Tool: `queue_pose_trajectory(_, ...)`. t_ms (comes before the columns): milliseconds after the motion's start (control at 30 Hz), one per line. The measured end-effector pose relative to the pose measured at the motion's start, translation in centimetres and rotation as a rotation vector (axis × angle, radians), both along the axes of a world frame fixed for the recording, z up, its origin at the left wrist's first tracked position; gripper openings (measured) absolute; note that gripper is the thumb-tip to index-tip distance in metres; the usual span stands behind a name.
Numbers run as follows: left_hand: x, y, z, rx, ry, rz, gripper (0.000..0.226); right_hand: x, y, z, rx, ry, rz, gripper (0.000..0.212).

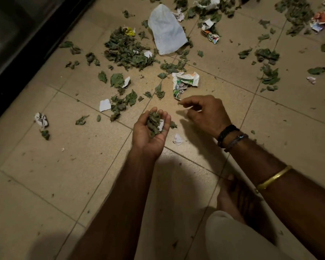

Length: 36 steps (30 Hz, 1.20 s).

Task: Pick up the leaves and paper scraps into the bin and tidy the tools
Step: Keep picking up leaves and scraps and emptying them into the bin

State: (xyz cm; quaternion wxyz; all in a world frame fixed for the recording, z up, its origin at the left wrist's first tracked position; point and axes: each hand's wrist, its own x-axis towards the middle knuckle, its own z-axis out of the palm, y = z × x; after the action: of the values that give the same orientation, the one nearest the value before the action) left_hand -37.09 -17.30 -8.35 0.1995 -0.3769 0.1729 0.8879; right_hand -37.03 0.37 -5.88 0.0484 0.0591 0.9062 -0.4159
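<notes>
My left hand is palm up over the tiled floor, cupped round a handful of green leaves and a white paper scrap. My right hand hovers just to its right, fingers curled, pinching a tiny leaf bit at the fingertips. A crumpled green-and-white paper lies just beyond the right hand. A large leaf pile sits further back left, and a white paper bag lies behind it. Loose leaves and white scraps lie left of the hands. No bin or tools are in view.
More leaves and crumpled coloured papers litter the floor at the back and right. A crumpled white paper lies at the left. A dark frame or threshold runs along the left edge. My knee is at the bottom right.
</notes>
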Motion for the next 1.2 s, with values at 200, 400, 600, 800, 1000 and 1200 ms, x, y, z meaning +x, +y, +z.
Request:
queue_pose_trajectory(200, -0.4, -2.0, -0.3, -0.024, -0.016, 0.051, 0.022, 3.1, -2.9, -3.8, 0.639, 0.035, 0.604, 0.052)
queue_pose_trajectory(400, 0.2, -2.2, -0.6, -0.011, -0.011, 0.042, 0.022, 3.3, -1.5, -4.9, 0.568, 0.151, 0.425, 0.023)
queue_pose_trajectory(600, 0.7, -0.5, -0.4, -0.027, -0.011, -0.026, 0.021, 1.1, -2.3, -0.5, -0.240, 0.072, -0.155, 0.010)
queue_pose_trajectory(800, -0.5, 1.7, 0.4, -0.008, 0.027, -0.044, 0.039, -0.1, -3.4, 2.3, -0.177, 0.176, -0.044, 0.007)
queue_pose_trajectory(1000, -2.2, 0.9, 1.0, 0.013, 0.071, -0.027, 0.021, -5.0, 0.2, -0.7, 0.139, 0.097, -0.104, 0.044)
queue_pose_trajectory(1200, -2.8, 0.4, 0.2, 0.021, 0.048, -0.017, 0.022, -9.1, 0.6, -3.8, 0.675, -0.091, 0.357, 0.067)
